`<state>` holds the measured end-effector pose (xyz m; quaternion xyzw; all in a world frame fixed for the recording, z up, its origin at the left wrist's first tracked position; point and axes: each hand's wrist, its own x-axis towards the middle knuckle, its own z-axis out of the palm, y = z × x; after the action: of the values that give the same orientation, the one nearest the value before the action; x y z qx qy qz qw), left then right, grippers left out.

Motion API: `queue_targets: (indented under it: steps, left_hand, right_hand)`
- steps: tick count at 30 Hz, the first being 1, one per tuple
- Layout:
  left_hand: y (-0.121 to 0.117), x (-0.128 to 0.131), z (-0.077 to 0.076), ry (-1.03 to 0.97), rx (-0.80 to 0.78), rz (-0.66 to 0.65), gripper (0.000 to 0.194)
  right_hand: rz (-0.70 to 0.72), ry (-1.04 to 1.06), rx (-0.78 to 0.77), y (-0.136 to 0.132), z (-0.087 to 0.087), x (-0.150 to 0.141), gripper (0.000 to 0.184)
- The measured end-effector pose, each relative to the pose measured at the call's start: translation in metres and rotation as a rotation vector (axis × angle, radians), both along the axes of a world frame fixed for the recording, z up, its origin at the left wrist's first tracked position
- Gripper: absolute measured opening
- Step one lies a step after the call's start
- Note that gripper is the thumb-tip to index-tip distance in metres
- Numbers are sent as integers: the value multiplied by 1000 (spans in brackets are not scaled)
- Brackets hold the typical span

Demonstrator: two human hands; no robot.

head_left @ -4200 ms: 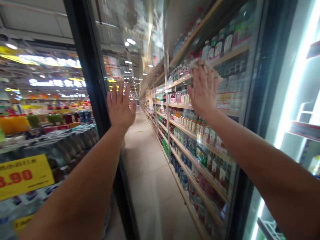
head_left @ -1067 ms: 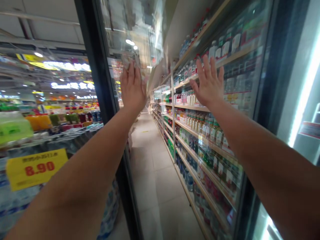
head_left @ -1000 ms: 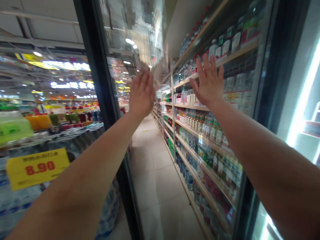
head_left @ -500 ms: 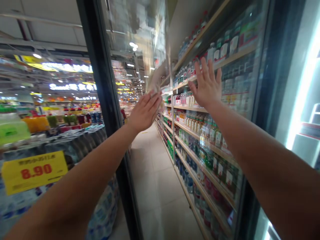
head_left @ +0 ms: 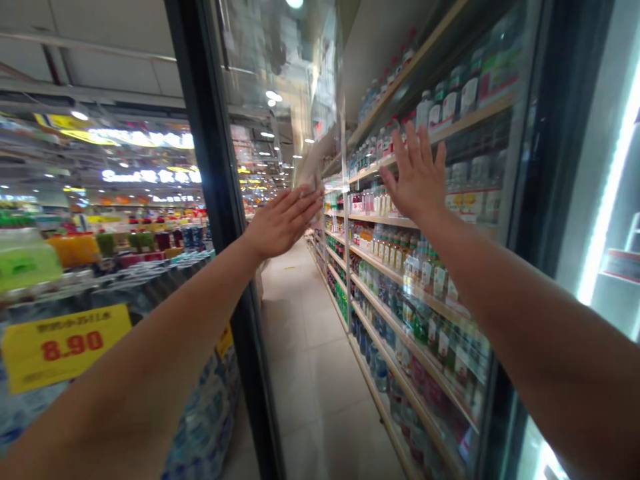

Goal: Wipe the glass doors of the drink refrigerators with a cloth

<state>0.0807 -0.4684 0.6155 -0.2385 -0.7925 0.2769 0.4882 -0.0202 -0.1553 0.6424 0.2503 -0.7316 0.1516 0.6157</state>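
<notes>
2 hands flat on 1 glass door [head_left: 300,373]: left hand [head_left: 280,223], right hand [head_left: 417,177].

— How were the arms?
— Both stretched forward and up. The left hand [head_left: 280,223] lay flat, fingers together, pointing right.
— The right hand [head_left: 416,177]?
— Raised, palm forward, fingers spread.

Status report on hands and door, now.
Left hand flat, cloth at its fingertips on glass door. Right hand open, pressed to glass. Nothing in the way.
</notes>
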Motion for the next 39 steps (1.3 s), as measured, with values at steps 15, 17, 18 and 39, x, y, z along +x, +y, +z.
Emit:
queue_targets:
  steps: [15,17,18,39]
  left_hand:
    - [-1,4,-1,55,66,0,56]
    - [0,3,4,180,275,39,60]
    - [3,2,3,208,325,53,62]
    - [1,9,-23,-250,-269,21,53]
  right_hand:
    - [5,28,-10,1,0,-2,68]
    - [8,19,-12,1,-1,-1,68]
    - [11,15,-12,2,-1,0,69]
    - [25,52,-19,2,-2,-5,69]
